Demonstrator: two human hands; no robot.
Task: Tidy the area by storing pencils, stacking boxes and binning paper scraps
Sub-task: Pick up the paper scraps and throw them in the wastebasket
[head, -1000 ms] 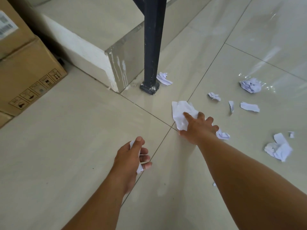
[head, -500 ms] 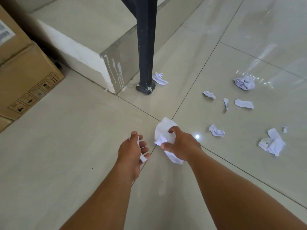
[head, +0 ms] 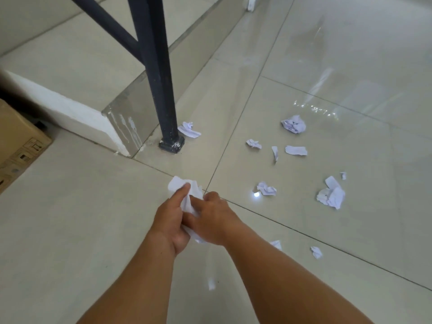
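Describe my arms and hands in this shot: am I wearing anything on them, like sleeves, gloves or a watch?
Nothing is worn on either. The left hand and right hand have no gloves, and no ring shows on the fingers in view. The left forearm and right forearm are uncovered down to the bottom edge of the picture, with no sleeve, watch, bracelet or marking.

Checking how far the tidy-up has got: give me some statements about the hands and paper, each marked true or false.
1. The left hand and right hand both hold one paper wad. True.
2. A scrap lies beside the black post's foot. True.
3. No paper lies right of the hands. False: several scraps lie there.
4. A bin is in view. False: none shows.
5. A cardboard box sits at the left edge. True.
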